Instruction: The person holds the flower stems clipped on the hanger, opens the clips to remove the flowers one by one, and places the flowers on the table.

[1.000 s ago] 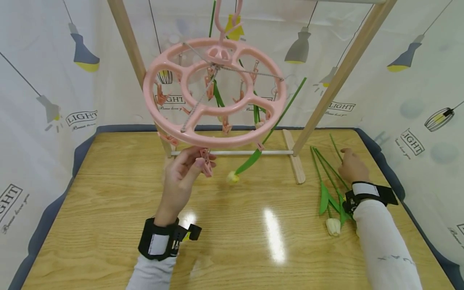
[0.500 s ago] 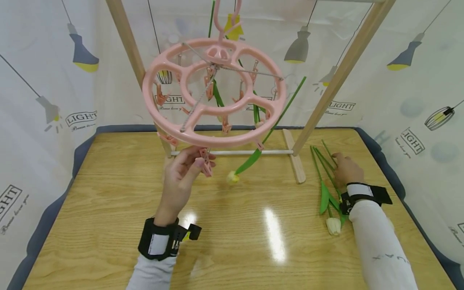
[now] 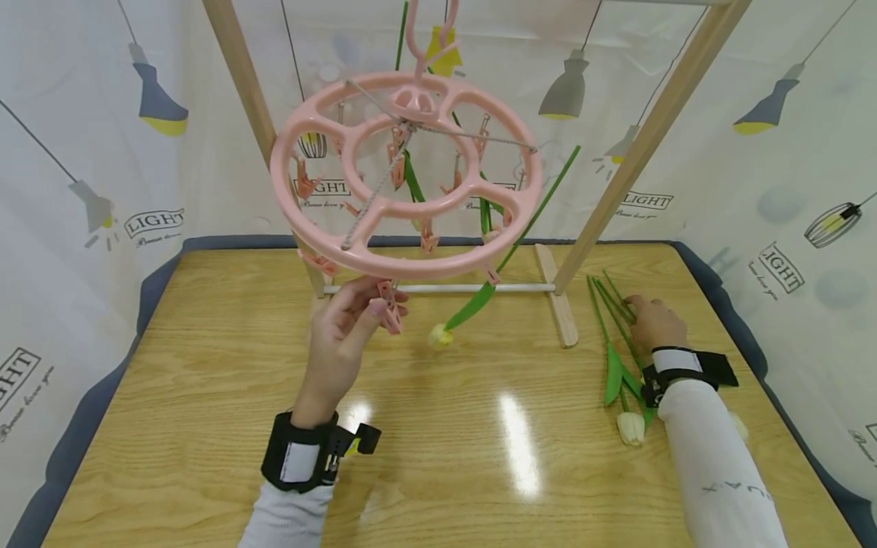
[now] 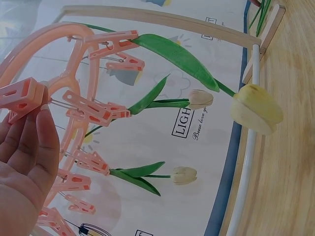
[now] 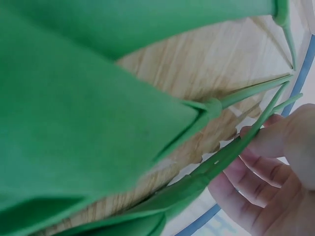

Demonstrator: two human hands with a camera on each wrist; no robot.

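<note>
- Farthest left, the wooden frame (image 3: 241, 72) sends one post up in front of a pale cloth (image 3: 219, 175) printed with hanging lamps and the word LIGHT.
- Just inside that post, the person's left hand (image 3: 342, 327) is raised above the bench (image 3: 205, 396), pinching a pink clip (image 3: 389, 308) between thumb and fingers, right under the near rim of the hanger.
- A strap (image 3: 300, 451) circles that wrist, over the end of a white sleeve.
- In the middle, the round pink hanger (image 3: 411, 267) hangs level from its hook (image 3: 413, 38), an inner ring set within the outer one and more clips dangling all about it.
- From those clips, tulips hang head down; the nearest, a yellow-white tulip (image 3: 474, 306), slants with its long stem up past the right rim and its bloom lowest.
- Behind it, a white rod (image 3: 514, 288) joins the frame's feet, and the right post leans up beyond.
- On the right of the bench lie loose tulips (image 3: 613, 373), stems pointing away from the person, one white bloom toward the person.
- Rightmost, the right hand (image 3: 659, 323) reaches over them and has a green stem (image 5: 231, 152) between thumb and fingers, though leaves crowd the wrist view and I can't tell how firmly.
</note>
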